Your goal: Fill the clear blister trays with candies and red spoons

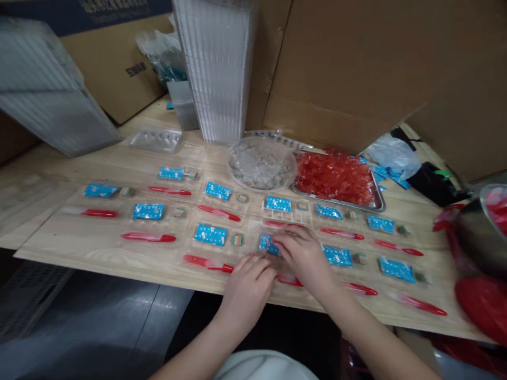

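Note:
Both my hands rest on a clear plastic blister tray at the near edge of the wooden table (119, 169). My right hand (303, 256) lies fingers-down over a blue packet (268, 244) in that tray. My left hand (247, 282) sits just left of it, fingers curled onto the tray near a red pen (208, 262). Several more clear trays lie in rows, each with a blue packet (210, 234), a red pen (148, 237) and a small striped block (236, 240). What the fingers grip is hidden.
A metal tray of red pieces (336, 179) and a round clear lid over small blocks (261, 164) stand behind. A tall stack of clear trays (216, 68), cardboard boxes (356, 68) and a metal bowl with red bags (481, 232) crowd the back and right.

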Demonstrator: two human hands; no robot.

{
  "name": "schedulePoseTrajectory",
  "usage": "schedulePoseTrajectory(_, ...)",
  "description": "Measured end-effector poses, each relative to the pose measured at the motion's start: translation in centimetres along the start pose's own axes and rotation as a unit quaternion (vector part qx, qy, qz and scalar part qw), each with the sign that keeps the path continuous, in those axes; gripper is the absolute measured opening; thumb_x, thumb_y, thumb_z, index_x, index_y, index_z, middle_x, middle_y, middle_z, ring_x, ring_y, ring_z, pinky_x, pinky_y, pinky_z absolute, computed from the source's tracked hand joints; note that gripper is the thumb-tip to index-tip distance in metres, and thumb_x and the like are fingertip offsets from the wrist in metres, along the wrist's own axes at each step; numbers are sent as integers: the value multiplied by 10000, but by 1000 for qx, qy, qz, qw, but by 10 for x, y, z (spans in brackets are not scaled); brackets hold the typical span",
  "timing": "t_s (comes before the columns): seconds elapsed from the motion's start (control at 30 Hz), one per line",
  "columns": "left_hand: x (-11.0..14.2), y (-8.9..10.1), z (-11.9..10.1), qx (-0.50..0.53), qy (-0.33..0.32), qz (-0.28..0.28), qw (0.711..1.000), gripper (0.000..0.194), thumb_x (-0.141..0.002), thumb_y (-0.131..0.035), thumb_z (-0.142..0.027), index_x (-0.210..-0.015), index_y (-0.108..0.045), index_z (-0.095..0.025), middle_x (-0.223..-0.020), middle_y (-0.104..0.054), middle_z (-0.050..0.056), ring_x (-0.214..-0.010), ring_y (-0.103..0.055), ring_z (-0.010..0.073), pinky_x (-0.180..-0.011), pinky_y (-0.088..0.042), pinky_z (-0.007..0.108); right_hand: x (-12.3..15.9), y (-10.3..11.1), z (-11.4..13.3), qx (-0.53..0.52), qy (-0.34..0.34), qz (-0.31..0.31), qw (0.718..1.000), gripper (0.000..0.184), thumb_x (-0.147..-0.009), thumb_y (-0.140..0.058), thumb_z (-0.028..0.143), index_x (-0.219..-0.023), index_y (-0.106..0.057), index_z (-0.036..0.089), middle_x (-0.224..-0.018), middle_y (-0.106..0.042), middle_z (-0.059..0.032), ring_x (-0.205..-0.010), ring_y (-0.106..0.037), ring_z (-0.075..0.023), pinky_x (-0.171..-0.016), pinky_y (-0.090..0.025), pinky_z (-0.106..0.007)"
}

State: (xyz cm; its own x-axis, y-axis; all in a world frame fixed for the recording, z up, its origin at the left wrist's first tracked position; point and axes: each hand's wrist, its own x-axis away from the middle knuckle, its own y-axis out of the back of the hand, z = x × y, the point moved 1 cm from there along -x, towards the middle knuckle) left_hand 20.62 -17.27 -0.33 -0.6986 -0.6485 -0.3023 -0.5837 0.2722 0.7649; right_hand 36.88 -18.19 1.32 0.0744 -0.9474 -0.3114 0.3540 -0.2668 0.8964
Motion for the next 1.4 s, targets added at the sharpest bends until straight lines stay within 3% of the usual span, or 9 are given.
schedulePoseTrajectory(0.13,0,1,1,4,-4,0,1000,188,-858,-493,-97,-950,-624,-193,-1004,-679,51,-1077,-585,229,-926,-475,428,-19,11,-21,20,36,42,998,112,-837,-569,195,-864,-675,219,-904,-704,-49,-1021,-565,-242,-882,-427,-394)
schedulePoseTrajectory(0.37,-2,1,0,14,-3,-8,1000,202,-841,-520,-87,-978,-611,-205,-1049,-680,38,-1090,-587,239,-920,-480,445,-97,28,-138,151,-65,53,985,167,-770,-528,79,-809,-681,132,-853,-647,-139,-860,-567,-249,-812,-420,-373)
schedulePoseTrajectory(0.53,-1,0,0,20,4,1,1000,203,-856,-506,-90,-991,-609,-203,-1061,-678,38,-1109,-575,222,-929,-472,416,-81,36,-126,7,-125,-47,991,177,-811,-523,151,-922,-659,167,-898,-660,-102,-829,-595,-222,-769,-463,-368)
schedulePoseTrajectory(0.6,0,0,1,26,8,4,1000,194,-858,-508,-91,-977,-612,-203,-1046,-680,34,-1112,-570,215,-940,-462,405,-62,41,-96,-195,-221,-124,948,141,-810,-586,287,-911,-652,213,-849,-674,-54,-752,-611,-195,-699,-489,-349)
schedulePoseTrajectory(0.83,-7,18,-1,102,70,-107,987,259,-855,-536,-118,-1096,-566,-206,-1055,-657,55,-1029,-584,184,-913,-473,363,-33,15,17,-613,-381,12,692,230,-672,-736,401,-704,-635,197,-696,-665,-5,-616,-603,-131,-544,-459,-248)
schedulePoseTrajectory(0.9,-15,29,0,131,105,-167,971,309,-837,-585,-158,-1138,-550,-217,-1049,-647,57,-1005,-583,184,-886,-485,355,-30,8,30,-636,-390,7,666,236,-670,-741,396,-702,-626,193,-684,-659,2,-601,-590,-117,-518,-440,-224)
schedulePoseTrajectory(1.03,-27,41,4,236,152,-187,941,117,-806,-630,-194,-920,-648,-211,-907,-663,34,-872,-616,165,-798,-515,314,-19,12,39,-545,-329,-11,771,173,-738,-684,374,-795,-677,211,-756,-688,-13,-645,-600,-127,-582,-478,-242)
schedulePoseTrajectory(1.2,-27,32,7,473,257,-166,826,193,-749,-670,-207,-936,-641,-166,-864,-694,45,-808,-666,157,-738,-555,282,-4,28,42,-368,-248,-3,896,158,-768,-637,299,-894,-720,254,-906,-728,-34,-790,-659,-194,-702,-520,-311)
schedulePoseTrajectory(1.4,-26,28,0,499,275,-171,804,174,-717,-676,-163,-890,-656,-162,-872,-702,39,-812,-670,145,-759,-551,261,-1,34,40,-386,-277,12,880,164,-773,-624,318,-883,-731,260,-904,-736,-24,-814,-673,-199,-704,-532,-305)
